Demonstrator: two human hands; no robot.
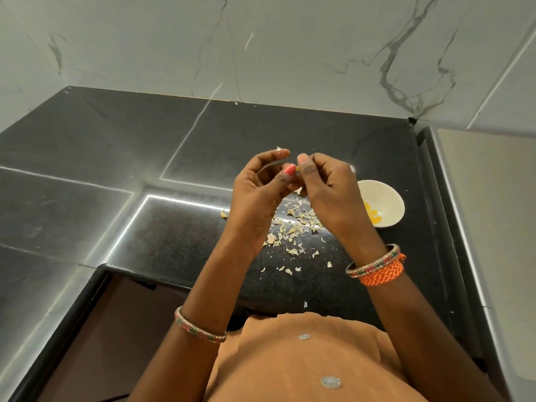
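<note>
— Black stone counter [162,233] under a pale marbled wall [290,53]. What is on it?

— A white bowl [388,195] at the right with a few yellow peeled pieces [367,213] in it. Just beside it, a scatter of dry papery skins [293,224] lies under the wrists.

— And the hands?

— Both are raised above the skins, fingers curled. The left hand [261,192] and right hand [324,187] meet at the thumbs and pinch one small clove [297,168] between their tips. It looks like garlic.

— How will it handle?

— Very light and firm, I'd judge, but slick once bare, with a brittle skin that flakes. It is best pinched by its two ends, so a nail can lift the skin along the side. Too hard a squeeze could shoot it out.

— Which way does it point?

— Only a yellow sliver shows between the thumbs. Its long axis seems to run across, from one hand to the other, roughly level. I cannot tell which end is the tip; the fingers hide it.
</note>
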